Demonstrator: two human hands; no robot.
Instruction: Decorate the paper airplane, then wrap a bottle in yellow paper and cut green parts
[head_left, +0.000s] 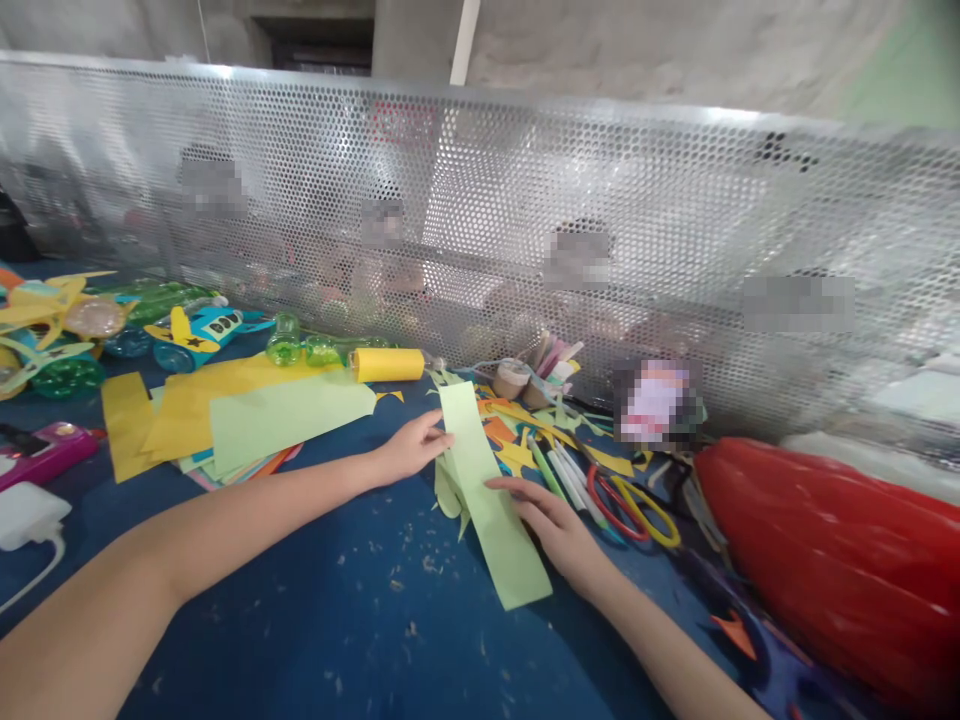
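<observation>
A long pale green paper strip (487,510) lies slanted in front of me over the blue table. My left hand (415,447) pinches its left edge near the upper part, thumb and fingers close together. On the right edge, my right hand (551,525) grips the strip with its fingertips on top; its thumb is hidden. Under the strip, cut pale green paper pieces (448,492) stick out on the left. Beside my right hand lie several marker pens (570,475) and scissors with red and yellow handles (649,512).
Yellow sheets (187,415) and a pale green sheet (292,410) lie left, below a yellow paper-wrapped bottle (388,364) and a blue toy plane (206,335). A red plastic bag (832,560) bulges at right. A perforated metal screen (480,200) stands behind.
</observation>
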